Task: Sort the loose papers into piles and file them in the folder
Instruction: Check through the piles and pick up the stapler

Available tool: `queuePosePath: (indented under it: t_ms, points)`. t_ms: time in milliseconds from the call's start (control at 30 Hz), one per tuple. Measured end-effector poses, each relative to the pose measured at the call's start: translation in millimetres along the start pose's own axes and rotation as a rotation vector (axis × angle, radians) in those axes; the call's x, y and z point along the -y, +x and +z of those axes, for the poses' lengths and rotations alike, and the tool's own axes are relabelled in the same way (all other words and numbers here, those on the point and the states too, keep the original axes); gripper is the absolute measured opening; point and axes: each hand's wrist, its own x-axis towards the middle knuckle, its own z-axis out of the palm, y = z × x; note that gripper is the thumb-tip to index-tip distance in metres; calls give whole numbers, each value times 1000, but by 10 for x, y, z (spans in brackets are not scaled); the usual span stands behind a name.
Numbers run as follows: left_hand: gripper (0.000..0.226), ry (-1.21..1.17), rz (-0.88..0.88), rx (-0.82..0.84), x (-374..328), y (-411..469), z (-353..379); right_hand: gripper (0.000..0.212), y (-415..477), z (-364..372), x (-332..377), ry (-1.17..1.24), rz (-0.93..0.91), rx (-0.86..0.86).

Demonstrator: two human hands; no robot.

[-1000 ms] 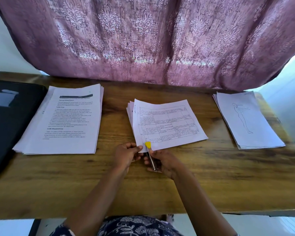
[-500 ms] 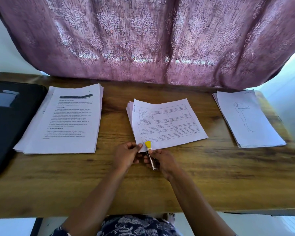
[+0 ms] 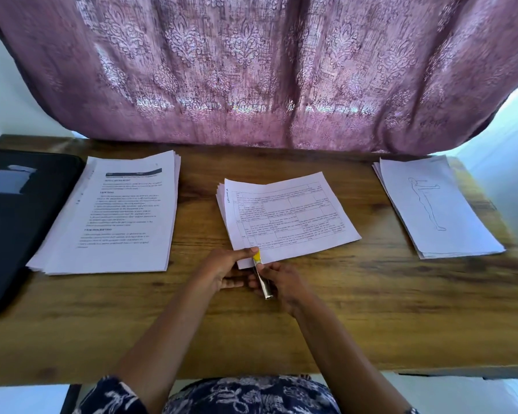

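Pinching the near corner of the grid-printed middle pile (image 3: 287, 216) with the left hand (image 3: 228, 270); gripping a slim metal pen (image 3: 263, 282), yellow-tipped, in the right hand (image 3: 284, 286). Flanked on the grained wooden table (image 3: 371, 309) by a thick text pile (image 3: 111, 216) left, thin sketch pile (image 3: 437, 204) right; matte black folder (image 3: 12, 234) at the left edge.

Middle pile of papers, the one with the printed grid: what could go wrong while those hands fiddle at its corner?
The white grid-printed paper pile is fanned unevenly; the left hand pinching its near corner could skew it further. The yellow-tipped silver tool in the right hand lies against that corner and might mark or crease the top sheet.
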Motion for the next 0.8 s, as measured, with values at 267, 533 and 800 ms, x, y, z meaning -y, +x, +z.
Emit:
queuePosePath:
  t_ms: [267, 533, 800]
  points:
    - [40, 9, 13, -11, 22, 28, -2, 17, -16, -24, 5, 18, 17, 21]
    - [41, 15, 33, -13, 32, 20, 11, 18, -31, -125, 58, 34, 102, 105]
    - [44, -18, 36, -14, 21, -30, 4, 15, -45, -267, 112, -76, 188, 247]
